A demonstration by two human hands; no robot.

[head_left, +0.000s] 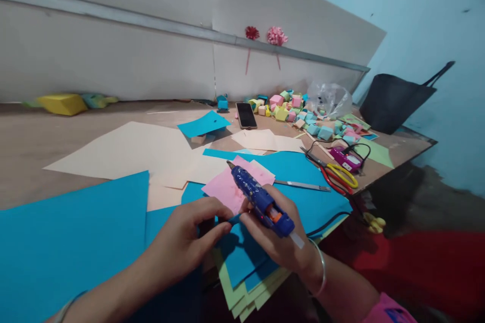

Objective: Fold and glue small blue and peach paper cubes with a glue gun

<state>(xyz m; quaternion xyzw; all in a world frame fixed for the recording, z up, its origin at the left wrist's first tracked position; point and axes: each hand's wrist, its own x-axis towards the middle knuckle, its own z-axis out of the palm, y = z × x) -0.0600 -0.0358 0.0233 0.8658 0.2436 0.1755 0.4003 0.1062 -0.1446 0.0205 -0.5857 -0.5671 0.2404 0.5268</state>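
A blue hot glue gun (261,199) rests in my right hand (282,229), its nozzle pointing up and to the left over a pink paper square (223,187). Between the thumb and fingers of my left hand (199,224) is a small piece of blue paper (234,220). The right fingertips also touch the far end of this piece. Under both hands lie blue sheets (242,250), with pale green sheets (237,295) showing below them at the table's front edge.
Scissors with red and yellow handles (333,174) and a metal strip (303,185) lie on the right, near a purple box with a black cord (346,159). Farther back are a phone (246,115), many small paper cubes (282,112) and a black bag (396,101). Large cream sheets (125,149) cover the left middle.
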